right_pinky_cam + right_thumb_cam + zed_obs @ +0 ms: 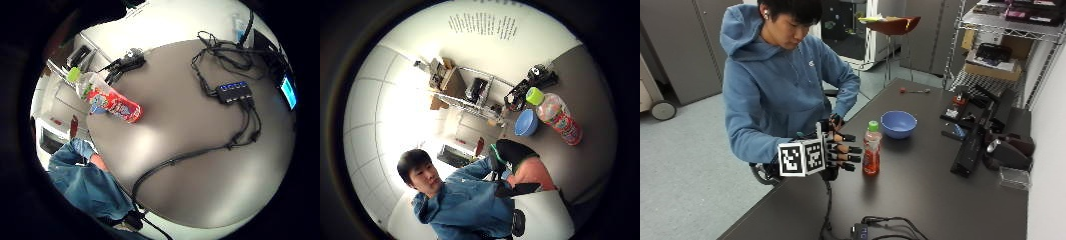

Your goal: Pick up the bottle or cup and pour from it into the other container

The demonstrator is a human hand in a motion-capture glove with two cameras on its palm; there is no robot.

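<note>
One bottle [871, 148] stands upright on the surface [933, 190], the blue bowl [898, 123] at its one o'clock. The gloved right hand [836, 150] hovers beside it, grip spread and empty, apparently lining up a side grasp.

from my seat the table [926, 185] reads as a smooth, dark, faintly sheened surface that catches soft window glare. the bottle [871, 148] looks like clear plastic with a glossy red printed label and a matt green cap [873, 124] (the liquid inside tints it orange). the bowl [898, 123] is smooth blue plastic, i think. the right hand [833, 150] wears matt black cloth. the person's hoodie [773, 85] is soft blue fabric.
</note>
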